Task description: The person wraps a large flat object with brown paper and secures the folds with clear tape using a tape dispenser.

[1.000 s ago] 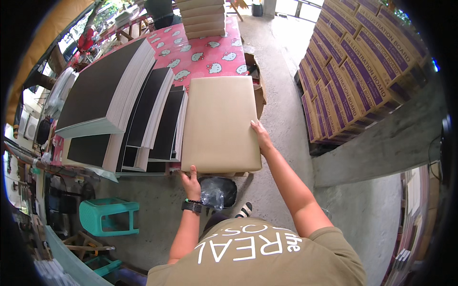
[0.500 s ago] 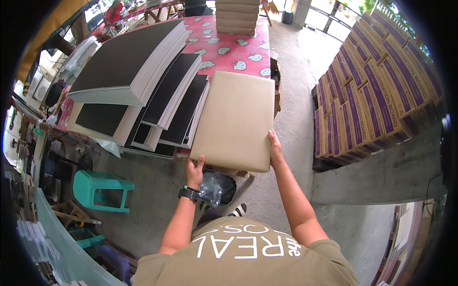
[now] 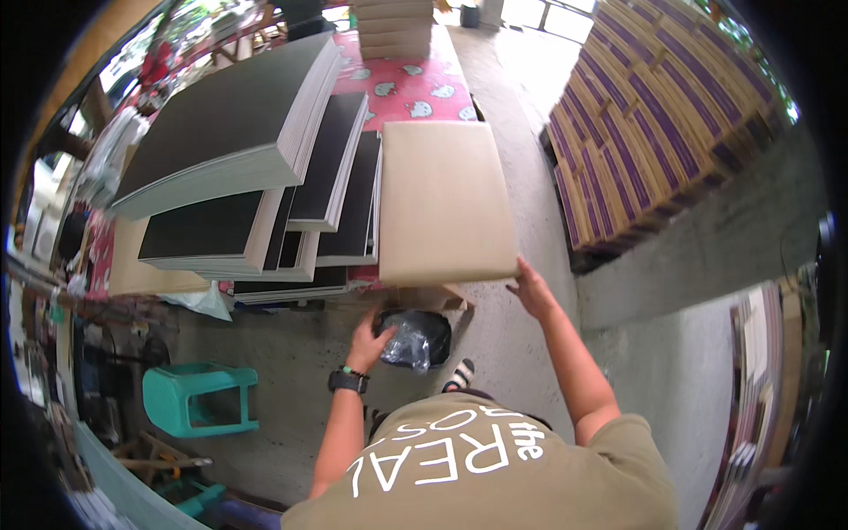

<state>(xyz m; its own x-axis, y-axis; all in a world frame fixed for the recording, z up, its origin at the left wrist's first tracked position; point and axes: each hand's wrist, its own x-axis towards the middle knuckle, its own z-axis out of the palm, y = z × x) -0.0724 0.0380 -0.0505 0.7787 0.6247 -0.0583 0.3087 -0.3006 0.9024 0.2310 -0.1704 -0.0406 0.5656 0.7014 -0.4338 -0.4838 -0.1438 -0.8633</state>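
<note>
A brown paper-wrapped package [image 3: 446, 203], thick and block-shaped, lies at the table's near right end, beside the stacks of black-covered boards. Below its near left corner, my left hand [image 3: 367, 343] is clear of it, fingers apart and holding nothing. My right hand [image 3: 533, 290] is at the package's near right corner, its fingers stretched out and the fingertips at the edge. Whether they press on the paper I cannot tell. To the left, black sheets with pale edges [image 3: 234, 115] rise in a tall stack, with smaller stacks [image 3: 331, 168] next to it.
A pink patterned cloth [image 3: 397, 84] covers the table, and wrapped packages [image 3: 395, 31] are piled at its far end. Cartons [image 3: 654, 132] stand stacked on the right. A black plastic bag [image 3: 415, 340] sits on the floor by my feet. A green stool [image 3: 199, 397] is at left.
My left hand has let go of the package and drawn back toward me. My right hand has loosened to the near right corner. My view has shifted, and the package now lies straighter.
</note>
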